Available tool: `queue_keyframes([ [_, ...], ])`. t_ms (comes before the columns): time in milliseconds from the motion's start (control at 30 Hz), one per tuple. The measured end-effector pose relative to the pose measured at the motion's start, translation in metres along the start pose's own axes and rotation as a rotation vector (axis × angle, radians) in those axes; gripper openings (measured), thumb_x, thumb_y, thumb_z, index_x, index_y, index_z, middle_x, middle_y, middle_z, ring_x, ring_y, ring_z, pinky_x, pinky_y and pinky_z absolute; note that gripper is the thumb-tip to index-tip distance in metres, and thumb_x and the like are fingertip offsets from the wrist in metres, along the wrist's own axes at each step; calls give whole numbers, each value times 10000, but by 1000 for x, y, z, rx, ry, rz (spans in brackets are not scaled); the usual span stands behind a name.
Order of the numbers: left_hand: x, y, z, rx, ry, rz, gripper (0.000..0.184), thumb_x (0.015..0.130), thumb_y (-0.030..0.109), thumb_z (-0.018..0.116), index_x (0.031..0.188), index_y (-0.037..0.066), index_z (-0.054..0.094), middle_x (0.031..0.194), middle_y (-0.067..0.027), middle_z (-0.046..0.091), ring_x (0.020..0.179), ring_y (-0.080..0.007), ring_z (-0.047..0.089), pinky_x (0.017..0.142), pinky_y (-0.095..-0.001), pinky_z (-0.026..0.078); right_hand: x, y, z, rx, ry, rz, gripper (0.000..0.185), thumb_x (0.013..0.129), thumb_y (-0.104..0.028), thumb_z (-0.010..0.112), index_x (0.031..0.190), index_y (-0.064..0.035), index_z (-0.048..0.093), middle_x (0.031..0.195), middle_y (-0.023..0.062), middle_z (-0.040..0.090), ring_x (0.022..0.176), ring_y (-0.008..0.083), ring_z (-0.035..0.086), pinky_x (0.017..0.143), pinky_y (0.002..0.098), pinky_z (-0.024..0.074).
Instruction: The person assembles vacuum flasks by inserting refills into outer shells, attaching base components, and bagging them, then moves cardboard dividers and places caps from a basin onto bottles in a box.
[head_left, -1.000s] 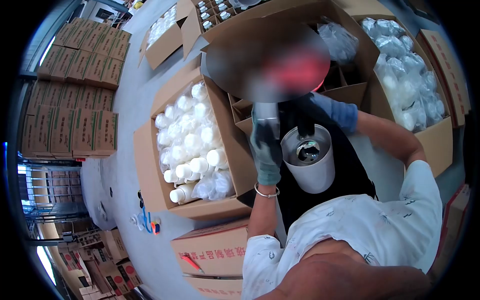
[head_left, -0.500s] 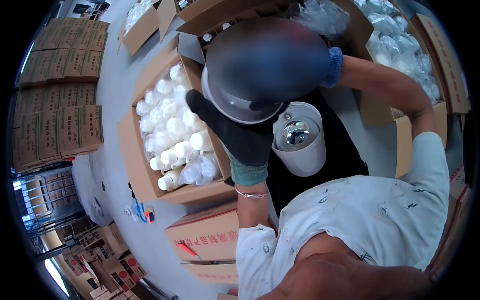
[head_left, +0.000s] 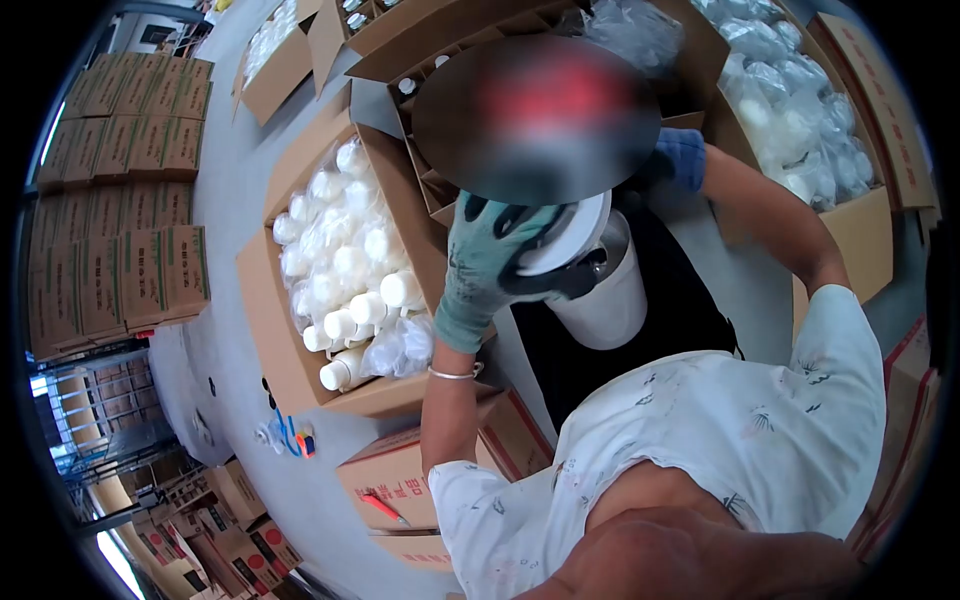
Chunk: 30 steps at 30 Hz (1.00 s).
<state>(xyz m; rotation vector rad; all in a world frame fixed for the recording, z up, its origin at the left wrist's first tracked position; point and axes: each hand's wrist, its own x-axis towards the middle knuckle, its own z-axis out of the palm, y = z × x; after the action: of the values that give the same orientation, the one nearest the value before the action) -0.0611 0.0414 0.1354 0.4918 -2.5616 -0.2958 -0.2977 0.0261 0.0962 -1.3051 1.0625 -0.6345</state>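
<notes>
My left hand (head_left: pixel 485 255), in a teal and black glove, grips a white round lid-like piece (head_left: pixel 572 240) from its left side. Fingers wrap over its top and along its lower edge. Directly below and to the right, a white open cylinder (head_left: pixel 612 305) rests on the dark cloth over my lap, its opening partly covered by the piece. My right hand (head_left: pixel 672 160), in a blue glove, reaches in from the right behind a blurred oval. That oval hides its fingers and whatever they touch.
An open carton (head_left: pixel 255 290) of wrapped white bottles (head_left: pixel 350 262) stands on the left. Another carton (head_left: pixel 862 240) at the right holds plastic-wrapped pieces. A divided carton (head_left: pixel 425 165) lies ahead. A red cutter (head_left: pixel 385 508) rests on a closed box (head_left: pixel 405 475); stacked boxes (head_left: pixel 120 200) stand far left.
My left hand has turned from palm up under a round bowl-like piece to gripping the white round piece from the side, nearer the cylinder. My right forearm has shifted slightly down.
</notes>
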Motion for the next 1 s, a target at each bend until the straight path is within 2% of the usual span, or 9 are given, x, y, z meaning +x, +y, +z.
queue_keyframes([
  [67,-18,-8,14,-268,4,-63,692,644,362,768,1239,61,580,1275,-131,569,1158,-368,522,998,-444,405,-8,19,-18,46,180,178,275,915,-105,545,1178,-33,573,1136,117,605,1037,209,596,896,304,509],
  [200,-27,-12,46,-445,-120,-91,657,601,344,808,1178,90,623,1244,-96,586,1158,-320,529,985,-418,398,-21,55,-4,191,64,-385,432,912,-231,593,1292,-42,515,1192,99,592,1020,149,592,878,289,494],
  [333,-32,-14,56,-419,-211,-99,731,580,400,803,1201,77,591,1282,-138,529,1216,-350,456,1028,-455,335,-7,74,32,-717,126,-773,383,933,-222,549,1257,-21,532,1292,119,536,1101,195,567,947,322,460],
  [533,-44,28,39,-312,-193,-265,808,587,317,799,1280,35,494,1287,-206,463,1205,-433,417,1032,-496,325,7,38,48,-197,-290,-280,401,945,-344,490,1169,-26,592,1077,131,639,982,234,598,886,331,461],
  [567,-41,35,36,-255,-230,-298,791,598,305,800,1268,23,489,1269,-212,465,1189,-433,424,1020,-507,332,14,40,47,-258,-299,-579,401,952,-355,488,1137,-21,612,1050,128,654,948,214,610,872,324,466],
  [667,-45,42,46,-168,-160,-321,755,618,304,793,1252,23,496,1248,-208,475,1169,-433,436,1012,-507,340,20,46,45,-141,-373,-336,412,926,-342,542,1127,11,608,1088,139,644,982,231,613,893,337,472],
  [733,-51,31,52,-298,-62,-332,550,752,239,687,1222,3,529,1258,-208,496,1200,-412,437,1018,-465,358,14,60,47,-301,-220,-523,422,924,-362,535,1121,3,615,1086,152,643,980,260,613,890,344,472],
  [800,-73,3,78,-331,107,-231,443,807,191,637,1198,8,539,1207,-177,543,1113,-377,505,967,-451,397,-6,40,56,-415,-25,-176,459,913,-402,533,1161,-21,596,1117,176,620,1013,303,595,903,376,460],
  [1000,-36,-1,99,-944,124,-630,402,1003,258,335,1250,2,522,1217,-111,570,1115,-212,534,970,-332,410,-42,45,58,-562,345,-109,577,876,-520,496,1243,-75,519,1093,195,593,1024,343,569,916,418,436],
])
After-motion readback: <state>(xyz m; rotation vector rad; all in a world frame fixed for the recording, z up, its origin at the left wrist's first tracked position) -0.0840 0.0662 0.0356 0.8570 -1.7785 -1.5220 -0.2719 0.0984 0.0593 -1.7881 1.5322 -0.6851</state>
